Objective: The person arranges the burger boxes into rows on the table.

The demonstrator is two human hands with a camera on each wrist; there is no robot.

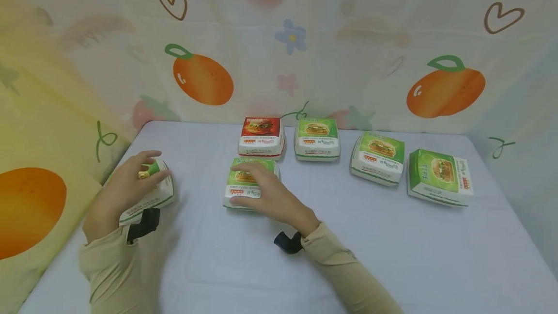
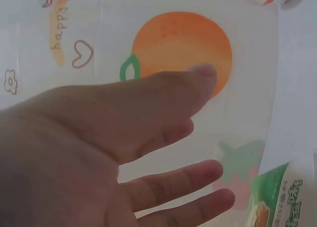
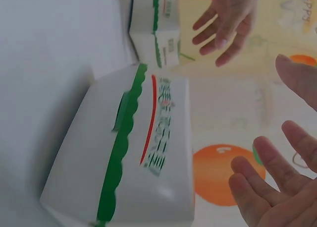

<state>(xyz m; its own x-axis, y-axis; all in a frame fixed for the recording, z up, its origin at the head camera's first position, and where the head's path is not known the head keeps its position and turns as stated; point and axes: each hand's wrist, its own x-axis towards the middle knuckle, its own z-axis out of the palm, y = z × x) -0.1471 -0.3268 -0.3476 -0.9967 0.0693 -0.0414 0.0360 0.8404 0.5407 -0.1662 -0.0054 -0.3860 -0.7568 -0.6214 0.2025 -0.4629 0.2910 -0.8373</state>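
Note:
My left hand (image 1: 124, 190) hovers over a green-and-white burger box (image 1: 162, 196) at the table's left side, fingers spread and relaxed; in the left wrist view no box lies between thumb and fingers. My right hand (image 1: 276, 200) is over another green-and-white burger box (image 1: 240, 192) left of the middle, hiding part of its lid. In the right wrist view the fingers (image 3: 262, 199) are apart from that box's white side, loosely extended. The left hand also shows there, beyond the far box (image 3: 157, 41), with a gap to it.
Behind the middle box stands a red-and-white burger box (image 1: 260, 137). To its right are three green-and-white boxes: one beside it (image 1: 317, 139), an angled one (image 1: 378, 158) and another (image 1: 440, 178) turned sideways. A patterned cloth (image 1: 314, 71) hangs behind the white table (image 1: 226, 265).

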